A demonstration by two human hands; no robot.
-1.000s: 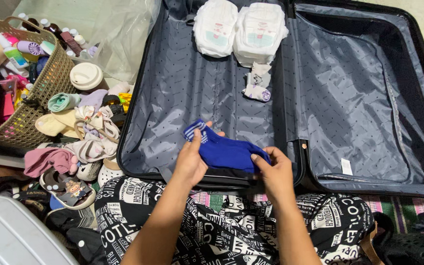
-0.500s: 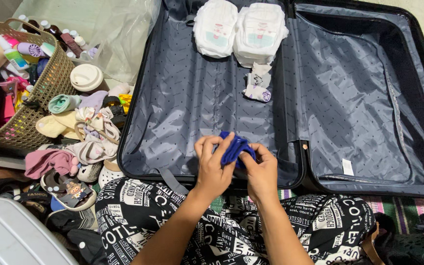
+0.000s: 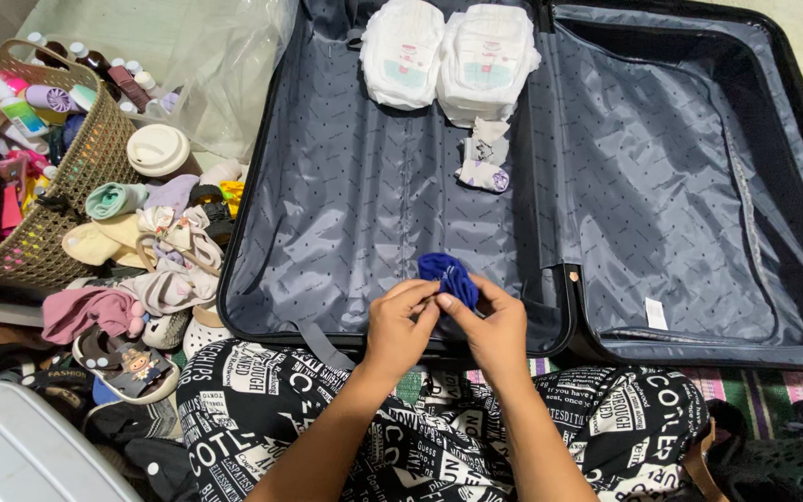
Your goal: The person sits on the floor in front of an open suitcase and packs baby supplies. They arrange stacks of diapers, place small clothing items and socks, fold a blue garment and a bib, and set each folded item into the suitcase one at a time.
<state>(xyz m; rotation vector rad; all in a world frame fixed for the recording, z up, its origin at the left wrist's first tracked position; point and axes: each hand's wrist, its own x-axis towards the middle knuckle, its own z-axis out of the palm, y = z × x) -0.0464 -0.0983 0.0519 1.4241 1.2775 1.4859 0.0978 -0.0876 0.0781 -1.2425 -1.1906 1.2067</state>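
Observation:
Both hands hold a small blue garment (image 3: 448, 274), rolled into a tight bundle, over the near edge of an open dark suitcase (image 3: 346, 204). My left hand (image 3: 400, 321) pinches its left side and my right hand (image 3: 490, 325) grips its right side. The bundle sits just above the suitcase's grey lining.
Two white nappy packs (image 3: 448, 56) and a small folded white cloth (image 3: 485, 158) lie at the far end of the suitcase. A woven basket (image 3: 58, 186) of bottles and a heap of small clothes and shoes (image 3: 151, 251) lie to the left. A grey bin lid (image 3: 20, 455) is at bottom left.
The blue garment was spread out flat between the hands a second ago; it has since been rolled up into a small tight bundle held closer together.

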